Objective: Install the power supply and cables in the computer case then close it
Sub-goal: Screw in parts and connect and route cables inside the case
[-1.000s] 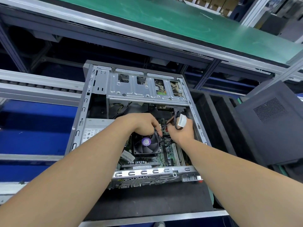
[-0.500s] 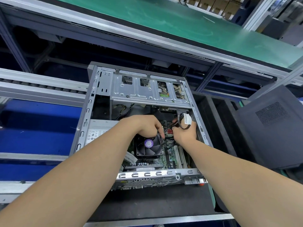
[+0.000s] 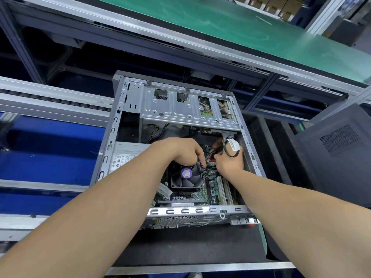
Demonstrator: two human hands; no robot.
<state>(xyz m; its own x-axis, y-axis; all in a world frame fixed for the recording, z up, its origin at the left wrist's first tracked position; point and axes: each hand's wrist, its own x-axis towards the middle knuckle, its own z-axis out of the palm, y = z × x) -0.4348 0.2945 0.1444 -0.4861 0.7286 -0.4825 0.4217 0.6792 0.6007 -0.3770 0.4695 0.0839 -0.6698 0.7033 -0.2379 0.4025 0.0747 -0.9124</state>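
An open grey computer case (image 3: 104, 155) lies on its side in front of me. The silver power supply (image 3: 128, 155) sits in its left part, half hidden by my left forearm. My left hand (image 3: 180, 150) is curled over a bundle of black cables (image 3: 203, 171) just above the CPU fan (image 3: 186, 176). My right hand (image 3: 228, 162) pinches a black cable with a white label (image 3: 232, 146) beside the red connectors on the motherboard (image 3: 212, 194). The fingertips of both hands meet over the board, where a plug is hidden.
A metal drive cage (image 3: 180, 108) spans the case's far end. The black side panel (image 3: 339, 151) leans at the right, next to black foam trays (image 3: 267, 141). A green conveyor belt (image 3: 220, 23) runs behind, with blue surfaces (image 3: 48, 155) and aluminium rails at the left.
The view has shifted slightly, so the case sits a little lower and to the right. Both hands stay at the same spot over the motherboard, with only small finger movements on the cables.
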